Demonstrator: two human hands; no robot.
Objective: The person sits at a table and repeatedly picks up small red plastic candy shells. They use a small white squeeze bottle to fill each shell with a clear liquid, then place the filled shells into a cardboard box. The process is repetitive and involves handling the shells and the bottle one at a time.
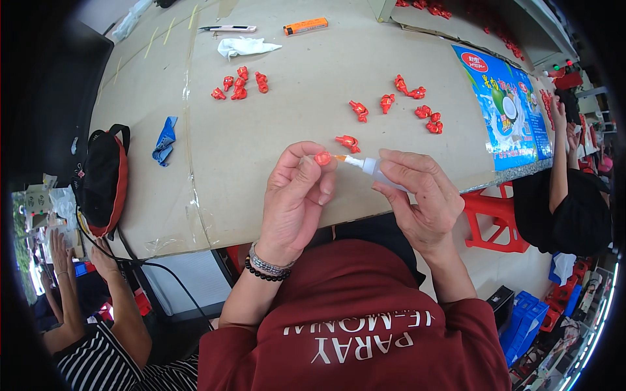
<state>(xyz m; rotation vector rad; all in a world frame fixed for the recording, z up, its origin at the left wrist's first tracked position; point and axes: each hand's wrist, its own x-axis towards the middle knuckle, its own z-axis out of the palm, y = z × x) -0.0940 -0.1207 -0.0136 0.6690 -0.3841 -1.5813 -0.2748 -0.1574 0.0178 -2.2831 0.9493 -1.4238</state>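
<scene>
Between the thumb and fingers of my left hand [297, 195] I pinch a small red figurine piece [322, 158]. My right hand [422, 192] grips a translucent squeeze bottle [385, 171] lying nearly level. Its white neck [354, 161] ends in an orange tip that points left and meets or almost meets the red piece; I cannot tell if they touch. Just beyond my hands lies a single red figurine [348, 143]. Farther off on the right are several more red figurines [387, 103], and another cluster of them [239, 85] lies to the left.
Along the far side lie a utility knife [228, 28], an orange box [305, 26] and a crumpled white tissue [246, 47]. A blue wrapper [165, 141] and a black-red bag [104, 176] are at left. A blue printed sheet [505, 107] covers the right side. Co-workers sit on both sides.
</scene>
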